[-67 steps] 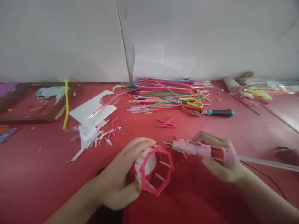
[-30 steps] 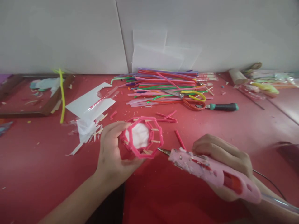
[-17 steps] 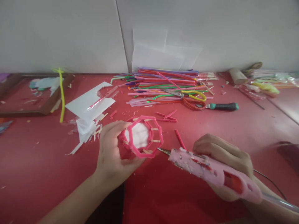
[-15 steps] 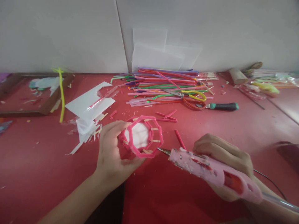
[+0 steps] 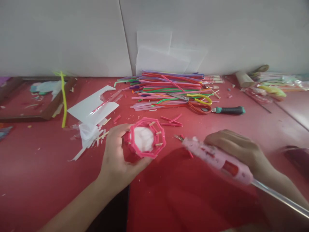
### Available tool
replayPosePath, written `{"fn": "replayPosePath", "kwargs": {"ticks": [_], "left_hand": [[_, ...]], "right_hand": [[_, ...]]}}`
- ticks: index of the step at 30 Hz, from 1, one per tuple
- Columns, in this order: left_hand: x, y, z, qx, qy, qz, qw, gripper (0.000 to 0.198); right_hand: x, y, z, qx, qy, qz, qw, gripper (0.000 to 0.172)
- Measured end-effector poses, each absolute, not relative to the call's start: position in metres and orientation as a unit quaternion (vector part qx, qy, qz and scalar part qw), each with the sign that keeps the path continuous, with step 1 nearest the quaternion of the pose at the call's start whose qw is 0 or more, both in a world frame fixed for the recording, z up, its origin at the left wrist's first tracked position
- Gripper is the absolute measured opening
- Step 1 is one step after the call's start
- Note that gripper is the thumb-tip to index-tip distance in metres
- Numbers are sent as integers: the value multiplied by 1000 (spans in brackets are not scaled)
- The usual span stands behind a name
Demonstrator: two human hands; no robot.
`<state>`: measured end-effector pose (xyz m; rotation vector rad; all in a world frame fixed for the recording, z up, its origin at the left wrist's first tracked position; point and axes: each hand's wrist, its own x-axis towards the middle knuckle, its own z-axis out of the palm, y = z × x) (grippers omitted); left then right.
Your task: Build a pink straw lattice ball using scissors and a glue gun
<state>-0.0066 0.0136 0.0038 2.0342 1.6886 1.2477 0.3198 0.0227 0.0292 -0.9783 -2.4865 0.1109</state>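
My left hand (image 5: 118,158) is wrapped round a small pink eight-sided basket (image 5: 162,133) with short wooden sticks between its rings and a white base. The basket's open top tilts toward me. In my right hand (image 5: 231,148) is a pink hot glue gun (image 5: 217,159), a clear glue stick (image 5: 280,193) coming out of its back end. The gun's metal nozzle points left, a short way from the basket's right side and apart from it. A cut pink pipe cleaner piece (image 5: 190,154) lies partly behind the nozzle.
Behind the basket lies a heap of coloured pipe cleaners (image 5: 169,85), with yellow-and-red-handled scissors (image 5: 199,98) on it and a black-and-green cutter (image 5: 230,110) beside it. White card (image 5: 89,106), a brown frame (image 5: 29,117) and a yellow pipe cleaner (image 5: 64,103) are to the left.
My right hand has drawn the glue gun up and away from the basket's rim, where its nozzle was close. My left hand has turned the basket slightly.
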Motion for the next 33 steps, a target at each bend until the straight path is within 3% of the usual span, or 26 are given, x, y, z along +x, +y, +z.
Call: {"fn": "replayPosePath", "kwargs": {"ticks": [4,8,16,23,25,28,33], "left_hand": [[-10,14,-2,721,566,359,179,69],[-10,12,-1,740,555,298,235,69],[-13,18,-1,795,480,260,263,74],[-27,24,6,819,451,204,290,77],[-30,26,7,826,436,196,298,67],[-26,26,7,830,437,207,276,53],[-9,16,9,825,467,217,235,49]], "right_hand": [[359,31,25,-464,-865,-58,182,32],[398,33,4,-485,-864,-47,124,46],[442,54,-21,-478,-853,17,210,53],[432,66,0,-554,-787,-3,273,39],[409,54,10,-570,-767,-37,292,34],[356,28,22,-579,-751,-60,312,11],[284,4,21,-591,-795,51,127,19]]}}
